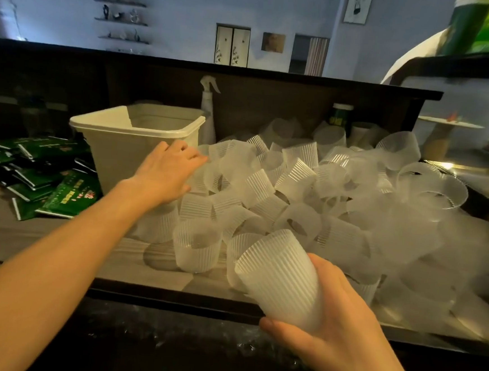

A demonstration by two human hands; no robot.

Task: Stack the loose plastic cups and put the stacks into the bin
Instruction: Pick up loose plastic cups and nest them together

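right hand (pixel 340 324) low in front, grip wrapped round a ribbed translucent plastic cup stack (pixel 281 279), mouth tilted up toward the pile. left hand (pixel 165 173) reaches forward, fingers loosely extended onto the heap of loose translucent ribbed cups (pixel 309 196) spread over the grey tabletop (pixel 28 235), grasping nothing clearly. cream rectangular plastic bin (pixel 129 144) stands just left of the heap, beside the left hand. green foil packets (pixel 39 175) lie left of the bin; white spray bottle (pixel 208 109) behind it.

One bin (pixel 117 146), uncountably many loose cups (pixel 318 197)
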